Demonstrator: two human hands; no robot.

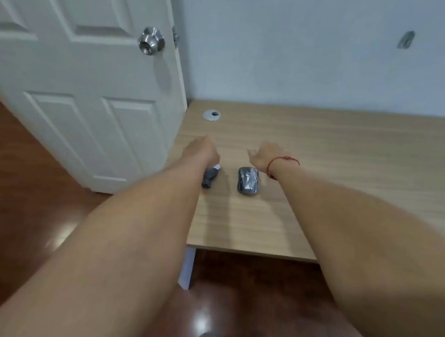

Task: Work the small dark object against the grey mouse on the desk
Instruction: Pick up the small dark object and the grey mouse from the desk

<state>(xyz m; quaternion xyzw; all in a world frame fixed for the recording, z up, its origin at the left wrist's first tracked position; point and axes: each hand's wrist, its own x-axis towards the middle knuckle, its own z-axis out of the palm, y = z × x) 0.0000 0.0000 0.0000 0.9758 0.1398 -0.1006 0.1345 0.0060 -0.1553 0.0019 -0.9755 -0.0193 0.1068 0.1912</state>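
Beside mouse (247, 181), dark object (210, 177), perhaps untouched.

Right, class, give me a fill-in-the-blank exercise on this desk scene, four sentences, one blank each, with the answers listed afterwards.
1. The small dark object lies to the ___ of the grey mouse in the picture.
2. A ___ string circles the wrist of the right hand.
3. The left hand reaches over the wooden ___.
4. The white door carries a round metal ___.

Answers: left; red; desk; knob
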